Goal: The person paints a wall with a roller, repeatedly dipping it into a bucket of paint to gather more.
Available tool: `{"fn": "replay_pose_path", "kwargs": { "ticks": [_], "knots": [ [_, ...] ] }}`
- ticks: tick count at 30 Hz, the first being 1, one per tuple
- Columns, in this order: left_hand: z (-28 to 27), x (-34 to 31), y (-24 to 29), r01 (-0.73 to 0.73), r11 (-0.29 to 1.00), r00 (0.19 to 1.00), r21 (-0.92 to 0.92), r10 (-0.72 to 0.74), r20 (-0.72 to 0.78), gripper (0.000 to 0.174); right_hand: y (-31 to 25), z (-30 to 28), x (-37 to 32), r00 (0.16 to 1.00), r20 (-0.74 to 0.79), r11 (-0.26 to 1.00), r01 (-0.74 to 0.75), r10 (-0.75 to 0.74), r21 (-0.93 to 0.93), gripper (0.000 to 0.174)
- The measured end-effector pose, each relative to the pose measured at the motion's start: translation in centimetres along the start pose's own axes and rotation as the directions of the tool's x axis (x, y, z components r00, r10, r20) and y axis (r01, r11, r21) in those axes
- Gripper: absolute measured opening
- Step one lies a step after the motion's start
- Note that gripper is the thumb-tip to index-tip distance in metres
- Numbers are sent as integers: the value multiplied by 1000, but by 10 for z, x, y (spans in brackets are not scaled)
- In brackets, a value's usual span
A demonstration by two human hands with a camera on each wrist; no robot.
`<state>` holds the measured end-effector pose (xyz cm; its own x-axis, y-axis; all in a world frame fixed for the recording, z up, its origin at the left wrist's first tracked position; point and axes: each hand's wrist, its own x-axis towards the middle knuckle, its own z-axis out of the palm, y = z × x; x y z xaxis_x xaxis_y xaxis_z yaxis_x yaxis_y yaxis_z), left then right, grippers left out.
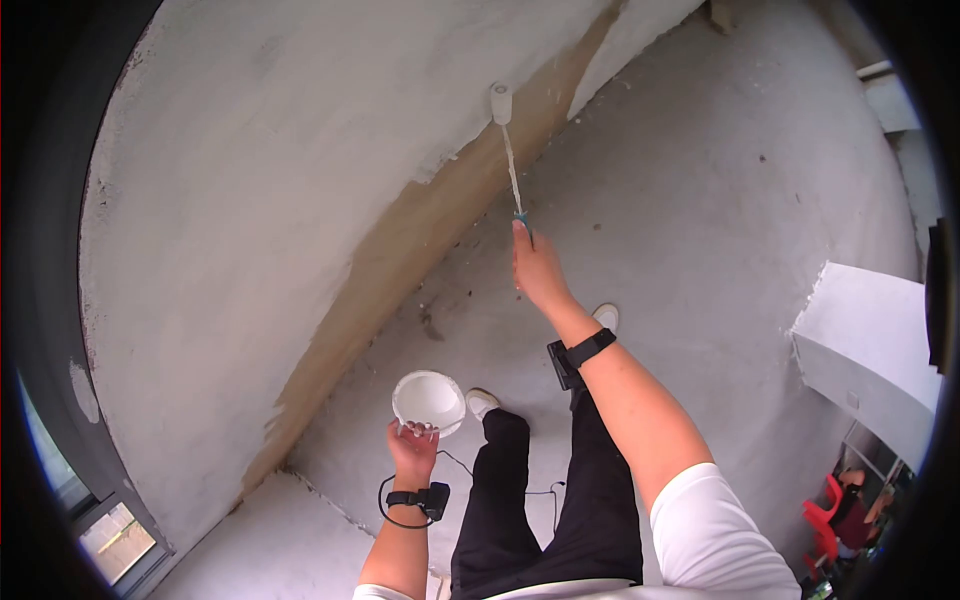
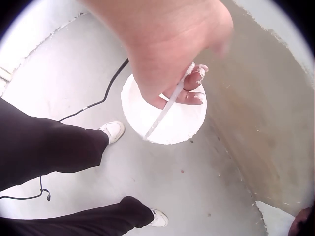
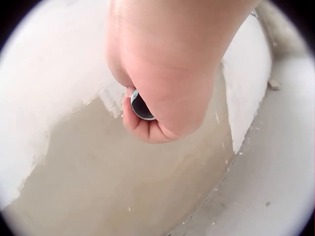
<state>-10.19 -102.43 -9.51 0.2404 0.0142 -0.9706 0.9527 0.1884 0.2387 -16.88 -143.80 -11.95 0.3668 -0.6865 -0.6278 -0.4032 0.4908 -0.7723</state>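
My right hand (image 1: 540,268) grips the handle of a paint roller, its arm stretched forward. The white roller sleeve (image 1: 502,106) lies over the wall at the border between white paint and a bare brown strip. In the right wrist view, the dark butt of the roller handle (image 3: 141,106) shows inside the curled fingers. Low on the left, my left hand (image 1: 412,450) carries a white bucket (image 1: 428,396) by its bail. The white bail (image 2: 165,114) runs under the curled fingers in the left wrist view, and white paint smears the fingertips (image 2: 196,78).
The brown unpainted strip (image 1: 400,235) follows the foot of the wall, beside a grey concrete floor (image 1: 700,220). A white boxy block (image 1: 865,340) and a red chair (image 1: 825,520) stand at the right. Black cable (image 2: 106,96) hangs near the legs. A window (image 1: 115,540) is at lower left.
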Motion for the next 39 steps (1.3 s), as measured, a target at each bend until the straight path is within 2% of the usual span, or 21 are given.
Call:
{"fn": "replay_pose_path", "kwargs": {
  "ticks": [1,5,7,9,10,12,13,15,18,20,21,22,25,29,32,34,35,37,39],
  "knots": [
    [1,6,3,-13,1000,1000,20,13,9,34,-14,-7,14,998,17,987,-57,56,152,52],
    [-13,8,15,-17,999,1000,33,17,-7,35,-1,-4,21,999,3,991,-50,50,125,51],
    [-18,8,19,-16,1000,999,22,17,-42,35,38,20,9,988,27,988,152,-151,-35,52],
    [-28,11,22,-14,999,1000,30,14,-18,35,30,38,-34,996,29,983,83,-79,-165,52],
    [-27,11,24,-10,999,1000,31,10,5,35,36,42,-46,997,23,983,82,-79,-163,52],
    [-24,10,23,-10,999,1000,40,10,4,35,40,46,-58,990,117,969,108,-84,-222,51],
    [-23,9,24,-13,999,1000,44,13,-3,35,40,43,-56,984,58,952,177,-167,-250,51],
    [-23,10,25,-9,999,1000,33,8,18,34,32,25,-36,994,43,969,109,-102,-223,51],
    [-13,11,24,-13,1000,999,23,12,34,34,27,0,11,996,35,987,84,-80,-136,52],
    [-13,12,22,-23,999,1000,22,23,20,35,9,-10,15,996,67,992,-70,63,106,49],
    [-16,14,23,-14,1000,998,25,13,60,35,15,-7,14,996,66,992,-71,64,104,49],
    [-16,15,22,-5,1000,995,27,2,101,35,24,1,9,998,62,1000,-17,17,2,52],
    [-11,15,21,0,999,995,35,-3,100,36,40,24,-32,988,99,963,135,-114,-234,55],
    [7,7,16,-12,999,1000,38,13,-9,37,52,20,-59,975,204,951,139,-83,-278,55],
    [4,7,16,23,999,998,35,-25,62,36,55,5,-57,983,158,966,128,-93,-225,55],
    [0,11,14,18,999,997,39,-21,77,35,66,0,-38,998,62,995,21,-16,-93,56],
    [-1,12,12,20,999,997,40,-23,78,35,65,-6,-31,998,60,995,21,-16,-94,56],
    [-4,14,10,7,999,999,34,-8,37,34,39,-20,-20,987,65,984,-153,148,86,55],
    [-5,13,8,4,999,1000,36,-4,8,34,24,-25,-2,993,55,987,-108,102,117,54]
  ]
}}
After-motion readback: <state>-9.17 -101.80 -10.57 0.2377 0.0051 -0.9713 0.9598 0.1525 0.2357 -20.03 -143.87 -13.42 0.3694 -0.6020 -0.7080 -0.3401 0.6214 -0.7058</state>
